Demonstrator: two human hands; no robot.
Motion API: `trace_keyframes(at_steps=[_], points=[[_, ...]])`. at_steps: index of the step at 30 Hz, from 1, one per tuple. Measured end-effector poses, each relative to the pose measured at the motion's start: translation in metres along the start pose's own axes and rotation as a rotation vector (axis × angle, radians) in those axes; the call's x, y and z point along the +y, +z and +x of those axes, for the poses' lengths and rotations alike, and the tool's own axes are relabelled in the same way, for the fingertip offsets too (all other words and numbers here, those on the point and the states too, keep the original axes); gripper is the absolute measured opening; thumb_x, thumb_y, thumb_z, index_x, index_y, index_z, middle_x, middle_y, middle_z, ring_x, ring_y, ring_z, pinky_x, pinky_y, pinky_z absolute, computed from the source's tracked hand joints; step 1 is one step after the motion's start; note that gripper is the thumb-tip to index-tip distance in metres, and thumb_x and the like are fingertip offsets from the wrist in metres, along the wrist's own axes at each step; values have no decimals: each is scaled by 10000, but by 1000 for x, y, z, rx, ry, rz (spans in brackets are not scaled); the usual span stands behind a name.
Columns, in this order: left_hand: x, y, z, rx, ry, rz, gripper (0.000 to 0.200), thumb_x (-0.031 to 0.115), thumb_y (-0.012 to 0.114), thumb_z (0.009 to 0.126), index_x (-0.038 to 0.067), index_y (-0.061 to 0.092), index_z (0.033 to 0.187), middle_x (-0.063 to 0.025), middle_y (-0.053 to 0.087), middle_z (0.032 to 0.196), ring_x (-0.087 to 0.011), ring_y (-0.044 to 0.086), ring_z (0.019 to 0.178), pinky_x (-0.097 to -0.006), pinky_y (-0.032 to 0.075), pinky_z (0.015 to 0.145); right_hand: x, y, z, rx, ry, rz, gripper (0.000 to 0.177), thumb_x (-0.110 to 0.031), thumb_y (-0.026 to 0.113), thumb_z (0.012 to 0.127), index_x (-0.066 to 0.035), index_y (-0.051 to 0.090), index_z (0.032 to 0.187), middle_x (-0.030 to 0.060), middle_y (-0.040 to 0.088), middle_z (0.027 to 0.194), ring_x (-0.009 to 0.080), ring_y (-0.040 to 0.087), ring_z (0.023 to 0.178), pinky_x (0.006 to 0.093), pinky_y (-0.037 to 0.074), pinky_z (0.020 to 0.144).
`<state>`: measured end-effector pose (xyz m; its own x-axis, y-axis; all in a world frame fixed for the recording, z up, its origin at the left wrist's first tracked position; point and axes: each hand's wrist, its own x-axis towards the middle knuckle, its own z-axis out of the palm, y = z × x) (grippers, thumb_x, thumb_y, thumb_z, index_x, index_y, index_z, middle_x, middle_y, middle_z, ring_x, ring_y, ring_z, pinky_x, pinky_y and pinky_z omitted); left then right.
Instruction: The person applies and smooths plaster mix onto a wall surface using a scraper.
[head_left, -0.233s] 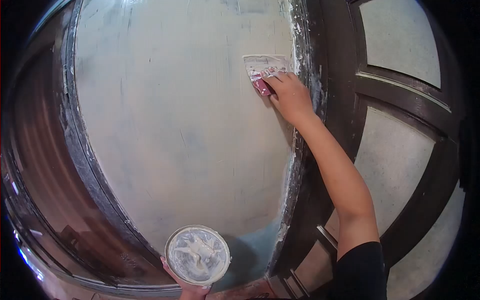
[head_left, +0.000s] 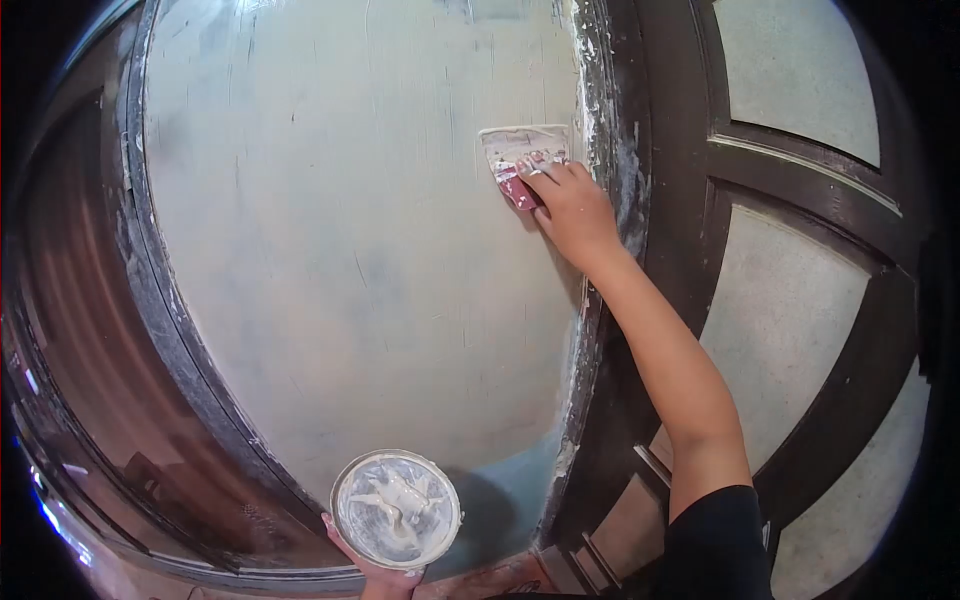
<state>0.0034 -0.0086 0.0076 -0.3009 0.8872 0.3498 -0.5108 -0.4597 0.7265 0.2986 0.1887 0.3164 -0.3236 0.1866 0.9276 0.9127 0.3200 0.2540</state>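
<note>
Right hand: I'm gripping the putty knife, its blade above my knuckles, fingertips pressing it flat against the panel.
Left hand: fingers cupped beneath the filler dish, holding it level so nothing slides.

Black short sleeve tops the bare forearm above the right hand.

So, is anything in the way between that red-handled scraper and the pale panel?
Nothing visible. The right hand presses the red-handled putty-smeared scraper flat on the pale plastered panel; the dark wooden frame lies just right of it.
</note>
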Motion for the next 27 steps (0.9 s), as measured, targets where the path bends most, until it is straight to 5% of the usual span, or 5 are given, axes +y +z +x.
trace_keyframes(at_steps=[2,3,5,27], points=[[6,7,-4,-42,407,652,814,762,381,807,218,392,1413,-50,368,1458,-332,392,1293,-581,356,1025,-1,3,-8,27,-33,5,459,-75,715,696,-150,622,1140,48,599,1047,264,558,990,365,520,815],[9,10,-3,-41,404,653,814,762,381,807,218,392,1413,-50,368,1458,-332,392,1293,-581,356,1025,-2,4,-12,40,-36,31,453,-75,723,685,-146,626,1122,47,601,1028,265,557,980,378,504,824],[14,15,1,25,-302,-601,808,748,384,819,205,382,1419,-62,363,1461,-342,385,1298,-583,357,1025,-3,7,-20,24,-37,19,449,-76,725,680,-144,627,1112,44,600,1025,263,557,974,383,496,825],[14,22,-4,76,-406,-697,817,755,415,803,218,385,1417,-67,371,1460,-343,409,1279,-614,376,993,-46,47,-168,-59,-10,70,407,-157,729,674,-161,649,1073,34,560,919,244,533,924,417,396,873]])
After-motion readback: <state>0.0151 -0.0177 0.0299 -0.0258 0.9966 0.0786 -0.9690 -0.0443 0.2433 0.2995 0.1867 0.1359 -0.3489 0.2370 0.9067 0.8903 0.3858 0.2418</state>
